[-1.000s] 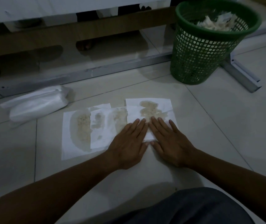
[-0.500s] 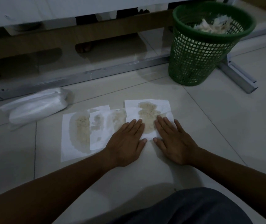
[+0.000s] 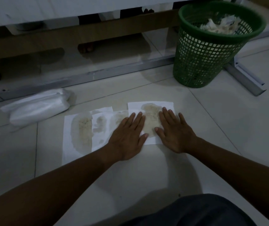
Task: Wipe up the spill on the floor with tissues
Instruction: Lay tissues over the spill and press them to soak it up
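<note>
- The tissues (image 3: 98, 128) lie flat on the floor (image 3: 212, 136) in an overlapping row, three or so sheets side by side, each soaked through with a brownish-yellow stain.
- The rightmost sheet (image 3: 150, 108) sits a little farther from the person than the others, and its stain runs down the middle between the two hands.
- The left hand (image 3: 127, 137) lies palm down on the tissues, fingers straight and close together, thumb out toward the stain.
- The right hand (image 3: 174, 132) lies palm down on the right part of the same sheet, fingers straight and slightly spread, thumb pointing inward. The heels of both hands rest on bare tile.
- The two hands are apart, the wet patch showing between them.
- The floor is pale glossy tile with thin grout lines, and the light in the room is dim.
- A white pack (image 3: 37, 108) in plastic wrap lies on the tile to the left, near the row but not touching it.
- A green mesh bin (image 3: 209, 56) stands at the far right, holding crumpled paper (image 3: 218, 26).
- A metal rail (image 3: 98, 75) runs along the floor behind the tissues, with a wooden beam (image 3: 81, 35) above it.
- Dark fabric (image 3: 195, 211) over the person's knee fills the bottom edge.
</note>
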